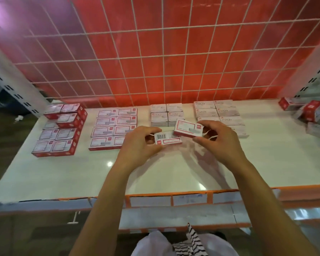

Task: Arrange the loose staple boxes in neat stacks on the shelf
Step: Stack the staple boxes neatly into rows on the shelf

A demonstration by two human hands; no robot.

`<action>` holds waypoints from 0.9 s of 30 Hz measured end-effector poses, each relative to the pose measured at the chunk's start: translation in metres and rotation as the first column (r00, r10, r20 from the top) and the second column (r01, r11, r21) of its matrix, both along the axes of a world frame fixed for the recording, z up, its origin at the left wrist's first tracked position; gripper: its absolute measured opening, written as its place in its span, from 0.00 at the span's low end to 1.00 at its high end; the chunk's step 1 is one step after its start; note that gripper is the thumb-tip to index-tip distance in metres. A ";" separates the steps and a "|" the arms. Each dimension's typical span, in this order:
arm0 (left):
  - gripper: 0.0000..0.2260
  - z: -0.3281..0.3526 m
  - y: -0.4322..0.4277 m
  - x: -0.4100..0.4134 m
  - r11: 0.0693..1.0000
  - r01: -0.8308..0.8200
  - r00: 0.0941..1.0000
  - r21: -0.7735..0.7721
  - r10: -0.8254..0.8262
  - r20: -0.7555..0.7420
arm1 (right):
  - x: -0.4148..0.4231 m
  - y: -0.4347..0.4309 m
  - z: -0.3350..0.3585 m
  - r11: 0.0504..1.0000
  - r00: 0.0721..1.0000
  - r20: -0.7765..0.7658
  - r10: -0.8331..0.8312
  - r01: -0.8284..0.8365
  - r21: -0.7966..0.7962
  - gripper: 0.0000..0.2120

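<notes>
My left hand (pixel 142 143) grips a red-and-white staple box (pixel 167 139) with its barcode side up, above the white shelf (pixel 174 169). My right hand (pixel 217 140) holds a second staple box (pixel 188 129), face up and tilted, just right of the first. Both boxes hover near the middle of the shelf. Behind them stand neat groups: red boxes (pixel 60 130) at the left, flat red-edged boxes (pixel 112 129) beside them, small white boxes (pixel 166 114) in the centre, and white "STAPLES" boxes (pixel 221 112) to the right. Loose boxes (pixel 310 112) lie heaped at the far right.
A white wire grid (pixel 155 58) over a red panel backs the shelf. The shelf's front edge (pixel 174 199) carries an orange strip with paper labels. White slotted uprights (pixel 11 84) stand at the left side.
</notes>
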State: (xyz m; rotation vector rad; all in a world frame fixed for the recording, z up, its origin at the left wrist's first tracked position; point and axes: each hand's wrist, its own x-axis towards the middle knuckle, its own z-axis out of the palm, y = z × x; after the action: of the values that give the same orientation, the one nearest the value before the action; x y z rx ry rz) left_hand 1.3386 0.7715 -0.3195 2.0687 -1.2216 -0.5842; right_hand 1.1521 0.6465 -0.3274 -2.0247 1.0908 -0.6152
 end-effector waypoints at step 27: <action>0.24 -0.009 0.071 0.124 1.000 -0.021 0.998 0.010 0.020 0.055 | 0.198 0.001 0.006 0.967 0.967 -0.229 0.111 -0.159 -0.200 0.08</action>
State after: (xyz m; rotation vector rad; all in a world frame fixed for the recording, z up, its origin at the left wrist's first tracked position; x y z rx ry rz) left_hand 1.4623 0.8422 -0.3284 2.1159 -1.2293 -0.5288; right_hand 1.3503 0.6470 -0.3210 -2.3796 1.0326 -0.4678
